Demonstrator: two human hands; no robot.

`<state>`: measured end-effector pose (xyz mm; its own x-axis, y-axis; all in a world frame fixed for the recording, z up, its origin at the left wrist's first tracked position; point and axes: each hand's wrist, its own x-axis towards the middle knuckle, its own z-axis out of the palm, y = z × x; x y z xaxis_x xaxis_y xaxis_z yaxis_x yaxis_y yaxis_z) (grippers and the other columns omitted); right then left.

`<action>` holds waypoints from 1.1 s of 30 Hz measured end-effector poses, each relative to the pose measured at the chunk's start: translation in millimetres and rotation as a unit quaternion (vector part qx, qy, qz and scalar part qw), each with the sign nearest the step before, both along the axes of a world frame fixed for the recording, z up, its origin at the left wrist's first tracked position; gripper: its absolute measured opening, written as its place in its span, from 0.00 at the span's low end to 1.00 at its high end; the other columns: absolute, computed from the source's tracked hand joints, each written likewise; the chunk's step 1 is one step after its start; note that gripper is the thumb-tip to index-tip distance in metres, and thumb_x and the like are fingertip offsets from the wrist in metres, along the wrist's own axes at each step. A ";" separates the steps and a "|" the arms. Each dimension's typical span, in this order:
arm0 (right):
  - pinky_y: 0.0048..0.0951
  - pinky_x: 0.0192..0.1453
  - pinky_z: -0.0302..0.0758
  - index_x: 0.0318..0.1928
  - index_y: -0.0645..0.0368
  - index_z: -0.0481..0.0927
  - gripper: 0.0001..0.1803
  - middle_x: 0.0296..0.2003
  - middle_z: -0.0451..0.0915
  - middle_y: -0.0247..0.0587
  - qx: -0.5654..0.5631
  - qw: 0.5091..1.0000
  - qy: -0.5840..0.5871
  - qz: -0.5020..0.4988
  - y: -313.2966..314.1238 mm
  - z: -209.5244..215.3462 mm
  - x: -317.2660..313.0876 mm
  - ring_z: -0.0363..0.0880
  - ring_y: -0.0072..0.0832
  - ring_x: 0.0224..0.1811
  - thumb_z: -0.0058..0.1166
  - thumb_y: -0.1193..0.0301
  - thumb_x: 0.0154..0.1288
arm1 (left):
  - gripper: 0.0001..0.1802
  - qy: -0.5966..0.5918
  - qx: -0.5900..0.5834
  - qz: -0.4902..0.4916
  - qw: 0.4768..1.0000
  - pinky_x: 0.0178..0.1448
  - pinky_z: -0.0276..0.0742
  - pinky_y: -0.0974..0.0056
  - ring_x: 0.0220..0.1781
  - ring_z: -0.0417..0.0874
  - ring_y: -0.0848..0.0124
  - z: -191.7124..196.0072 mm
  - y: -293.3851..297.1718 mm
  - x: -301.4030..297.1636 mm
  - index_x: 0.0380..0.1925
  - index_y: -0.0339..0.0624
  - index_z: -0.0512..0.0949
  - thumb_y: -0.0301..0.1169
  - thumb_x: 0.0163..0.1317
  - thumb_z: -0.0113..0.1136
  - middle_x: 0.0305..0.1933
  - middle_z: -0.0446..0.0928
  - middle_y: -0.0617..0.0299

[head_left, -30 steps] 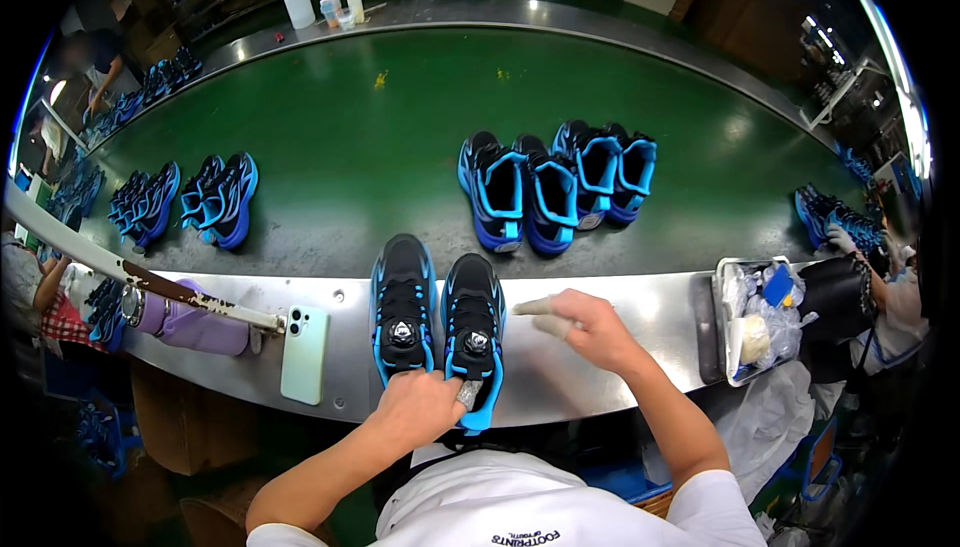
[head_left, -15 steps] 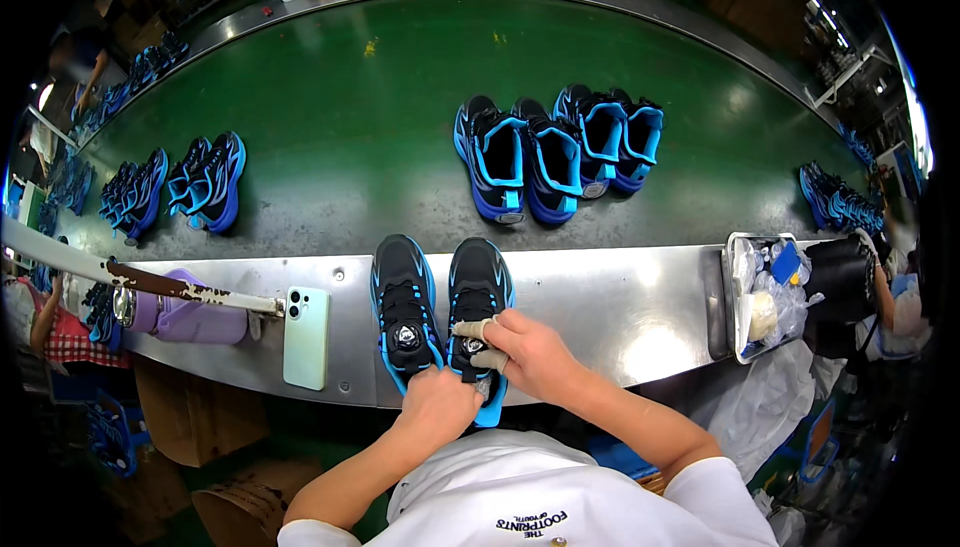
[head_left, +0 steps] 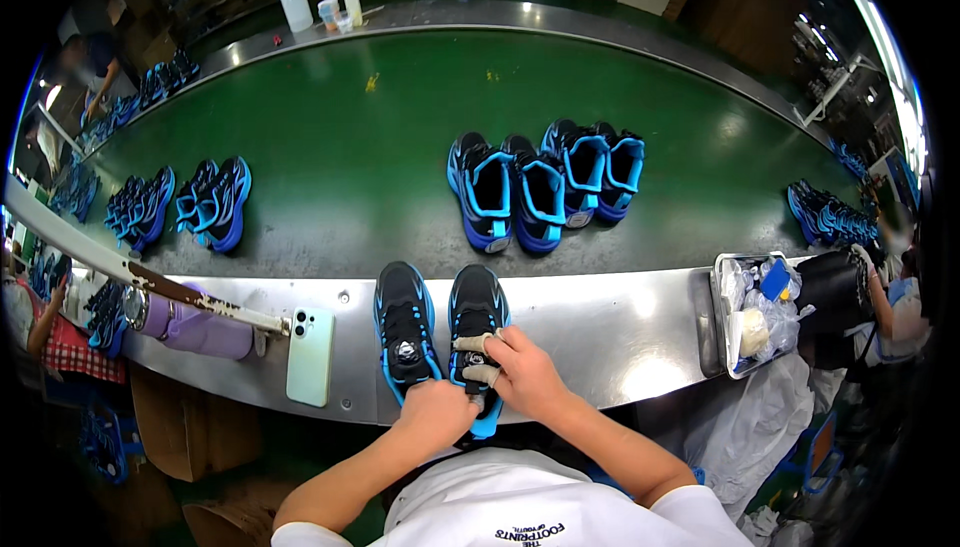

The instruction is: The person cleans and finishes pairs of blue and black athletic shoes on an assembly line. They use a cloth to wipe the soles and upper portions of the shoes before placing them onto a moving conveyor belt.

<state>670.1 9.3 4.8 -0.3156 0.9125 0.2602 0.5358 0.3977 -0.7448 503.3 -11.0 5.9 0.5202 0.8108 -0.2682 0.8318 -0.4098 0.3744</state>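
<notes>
1. Right-hand shoe (head_left: 478,295) of the black-and-blue pair: set on the metal tabletop (head_left: 610,322), toe at the far edge, heel at the near edge. With the collar turned to the wearer, its opening and dial (head_left: 475,358) appear placed for easy reach.
2. Right hand (head_left: 528,372): narrow, holding the dial between two fingertips in pale covers (head_left: 470,344). The covers presumably add grip or protect the skin.
3. Left hand (head_left: 440,410): curled at the same shoe's collar, fingertips hidden inside; how tightly it holds cannot be told. It probably steadies the shoe against the other hand.
4. Left-hand shoe (head_left: 402,297): just beside its mate, likewise toe-outward, seemingly to keep the pair together.
5. Phone (head_left: 310,357): flat near the near edge, left of the pair and apart from it, apparently out of the hands' way.
6. Purple bottle (head_left: 205,332): on its side toward the tabletop's left end, beside a chipped bar (head_left: 140,272).
7. Tray (head_left: 727,332): toward the right end, its raised rim likely containing the loose plastic bags.
8. Four shoes (head_left: 540,192): on the green surface (head_left: 350,127) beyond the far edge, close together, collars facing the person.
</notes>
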 end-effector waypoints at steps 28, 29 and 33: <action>0.33 0.37 0.75 0.51 0.48 0.81 0.17 0.32 0.80 0.45 -0.057 0.994 -0.055 0.079 89.0 37.5 86.7 0.78 0.41 0.28 0.60 0.66 0.60 | 0.21 -0.303 0.141 -0.042 0.942 0.47 0.73 0.51 0.46 0.77 0.51 12.6 113.9 42.4 0.47 0.40 0.73 0.21 0.49 0.59 0.40 0.76 0.52; 0.33 0.37 0.75 0.52 0.48 0.82 0.18 0.32 0.81 0.44 0.087 0.995 -0.042 -0.001 104.6 29.7 94.9 0.79 0.40 0.29 0.62 0.67 0.60 | 0.23 -0.320 0.190 -0.006 0.928 0.49 0.73 0.52 0.48 0.76 0.51 12.5 120.7 39.7 0.48 0.39 0.73 0.22 0.49 0.60 0.43 0.77 0.52; 0.39 0.40 0.76 0.60 0.47 0.73 0.27 0.35 0.83 0.49 -0.113 0.958 -0.162 -0.209 159.3 35.0 120.8 0.81 0.47 0.36 0.62 0.58 0.60 | 0.29 -0.288 0.219 0.069 0.930 0.58 0.72 0.54 0.55 0.74 0.50 -4.6 143.5 26.5 0.54 0.39 0.70 0.20 0.48 0.61 0.58 0.72 0.49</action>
